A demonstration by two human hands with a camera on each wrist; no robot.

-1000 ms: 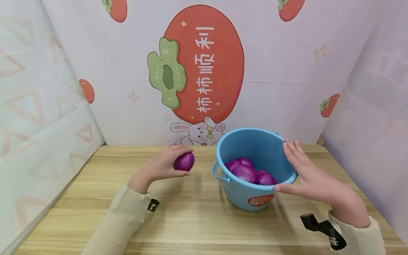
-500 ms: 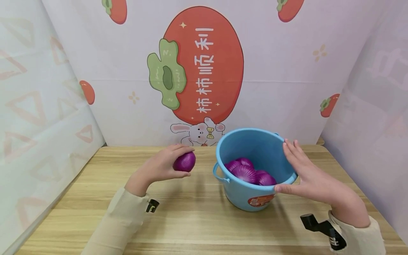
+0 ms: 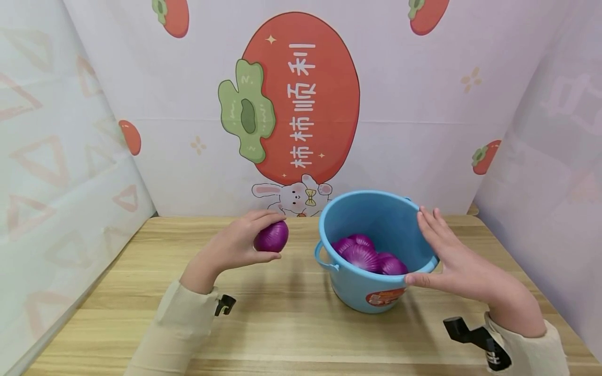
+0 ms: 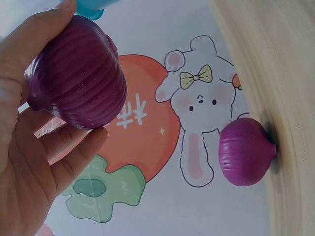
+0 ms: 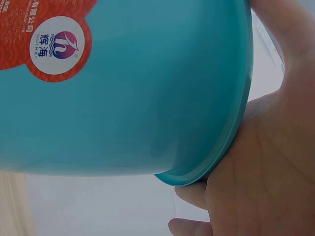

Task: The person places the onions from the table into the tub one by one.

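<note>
My left hand (image 3: 240, 239) holds a purple onion (image 3: 271, 237) above the table, thumb and fingers around its sides. In the left wrist view this onion (image 4: 81, 73) shows its ribbed skin. A second onion (image 4: 246, 152) lies on the tabletop there; in the head view the left hand hides it. Right of the held onion stands a blue bucket (image 3: 362, 290) with several purple onions (image 3: 361, 258) inside. My right hand (image 3: 463, 266) rests against the bucket's right rim, fingers straight and spread, thumb at the front of the rim.
The wooden table (image 3: 282, 334) reaches back to a white cloth backdrop (image 3: 400, 104) printed with a persimmon and a rabbit. Cloth walls stand at left and right. The bucket's handle (image 3: 324, 257) hangs down on its left side.
My left hand and the held onion have shifted very slightly, with the left forearm drawn a little left. A purple edge behind that hand is now hidden. Right hand and bucket stay put.
</note>
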